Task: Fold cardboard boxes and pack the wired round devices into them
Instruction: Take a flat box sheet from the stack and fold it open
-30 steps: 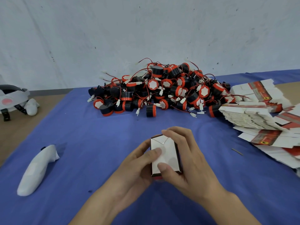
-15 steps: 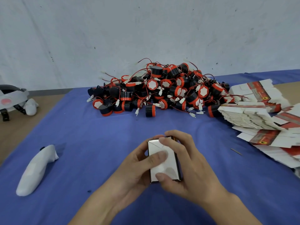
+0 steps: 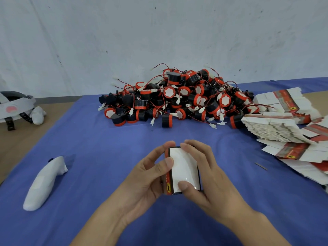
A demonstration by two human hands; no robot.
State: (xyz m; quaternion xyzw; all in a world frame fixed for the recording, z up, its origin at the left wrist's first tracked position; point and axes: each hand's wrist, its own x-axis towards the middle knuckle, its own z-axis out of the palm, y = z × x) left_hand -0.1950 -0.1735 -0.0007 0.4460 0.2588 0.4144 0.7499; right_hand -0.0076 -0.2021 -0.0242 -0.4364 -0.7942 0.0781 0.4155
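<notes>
Across the blue cloth [image 3: 106, 148], the heap of wired round devices [image 3: 177, 102] lies far from us and the flat box blanks [image 3: 276, 128] fan out at the right, both well apart from the work. Near centre, our left hand [image 3: 147, 176] and right hand [image 3: 209, 174] both grip one folded box [image 3: 184, 167], thumbs on its white face. We judge that hard thumb pressure could dent that panel, or a loosely tucked end flap could spring open.

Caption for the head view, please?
A small box held by left hand and right hand, before a heap of wired devices.
</notes>
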